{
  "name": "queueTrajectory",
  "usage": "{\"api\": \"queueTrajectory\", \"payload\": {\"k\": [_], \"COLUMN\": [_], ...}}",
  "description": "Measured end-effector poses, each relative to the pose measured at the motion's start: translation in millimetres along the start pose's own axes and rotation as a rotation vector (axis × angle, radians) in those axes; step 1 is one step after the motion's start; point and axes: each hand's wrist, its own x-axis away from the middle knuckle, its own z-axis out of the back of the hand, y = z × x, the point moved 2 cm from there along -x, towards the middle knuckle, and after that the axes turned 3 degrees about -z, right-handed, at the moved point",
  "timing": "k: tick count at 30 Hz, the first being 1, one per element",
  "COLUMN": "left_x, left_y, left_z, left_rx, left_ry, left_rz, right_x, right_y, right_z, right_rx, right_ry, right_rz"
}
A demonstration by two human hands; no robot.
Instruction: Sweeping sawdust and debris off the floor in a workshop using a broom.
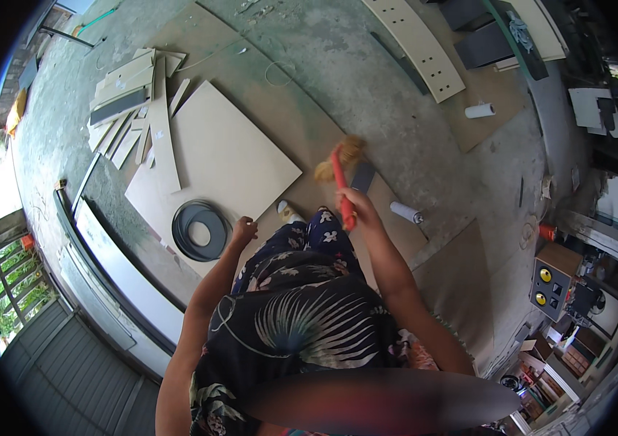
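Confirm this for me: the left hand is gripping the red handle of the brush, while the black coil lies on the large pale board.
Wrong hand: in the head view, the right hand grips the red handle of the brush. The black coil does lie on the large pale board.

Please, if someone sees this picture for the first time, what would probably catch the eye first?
Probably the red-handled brush with tawny bristles, held in the right grip near the middle. Next, the dark coil lying on the large pale board, close to the left grip in this view. At the right, a box with two yellow discs also stands out.
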Motion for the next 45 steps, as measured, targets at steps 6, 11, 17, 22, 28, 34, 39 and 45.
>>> {"api": "queueTrajectory", "payload": {"k": [6, 11, 17, 22, 28, 34, 39, 45], "left_x": [-6.3, -21.0, -60.2, -77.2, -104.7, -123.1, -143.3, -152.6], "left_y": [24.2, 32.8, 56.9, 94.6, 161.6, 255.7, 293.2, 301.2], "left_z": [-6.4, -6.8, -18.3, -54.1, -101.0, -130.2, -127.7, -122.6], "left_rx": [-0.039, -0.074, -0.077, 0.094, 0.059, -0.029, -0.062, -0.185], "left_ry": [-0.032, 0.004, 0.039, 0.104, 0.185, 0.158, 0.184, 0.140], "left_rz": [-0.027, 0.049, 0.147, 0.252, 0.114, 0.004, -0.023, 0.115], "right_x": [-21.1, 70.2, 82.4, 33.5, -74.5, -135.8, -70.2, 25.1], "right_y": [-56.9, -107.3, -122.1, -169.1, -222.2, -290.5, -349.4, -329.8], "right_z": [-12.4, 5.9, 119.9, 192.0, 141.1, 75.3, 93.4, 177.8], "right_rx": [-0.139, 0.158, 0.103, -0.344, -0.282, -0.233, 0.241, 0.536], "right_ry": [-0.075, 0.066, 0.334, 0.443, -0.034, -0.273, -0.234, 0.098], "right_rz": [-0.143, 0.075, 0.171, 0.039, -0.032, -0.457, -0.129, 0.053]}}
